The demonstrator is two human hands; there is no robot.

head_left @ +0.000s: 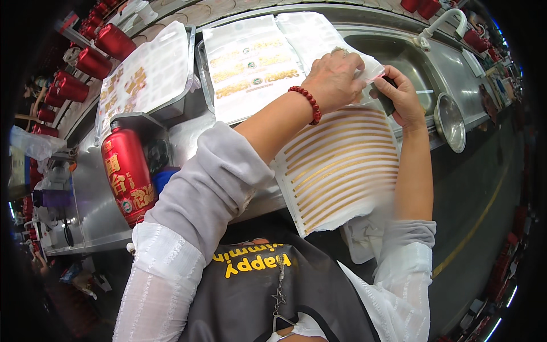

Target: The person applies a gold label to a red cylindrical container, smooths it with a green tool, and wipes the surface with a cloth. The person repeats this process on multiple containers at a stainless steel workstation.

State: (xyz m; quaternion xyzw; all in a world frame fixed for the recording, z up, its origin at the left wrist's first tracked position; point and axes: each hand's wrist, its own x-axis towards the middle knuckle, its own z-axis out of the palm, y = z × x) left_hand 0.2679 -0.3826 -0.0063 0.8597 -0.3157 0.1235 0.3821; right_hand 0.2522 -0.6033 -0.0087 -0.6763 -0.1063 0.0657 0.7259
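A white sheet with rows of gold stripes (342, 165) hangs over the sink counter's front edge, below my hands. My left hand (336, 77), with a red bead bracelet (310, 102) at its wrist, has its fingers bent down onto the upper part of this paper. To its right my right hand (403, 98) is closed, thumb against fingers, at the corner of the white paper. A dark thing (384, 102) shows beneath its fingers, with a bit of pink near the thumb; its kind I cannot make out. Behind my left hand lies another white sheet (307, 34).
A printed gold-pattern sheet (245, 62) and a tray under a decal sheet (151, 62) lie left. A red bottle (126, 174) stands on the counter. The sink (393, 48), tap (441, 28) and a metal bowl (450, 122) are right. Several red bottles (94, 61) line the far left.
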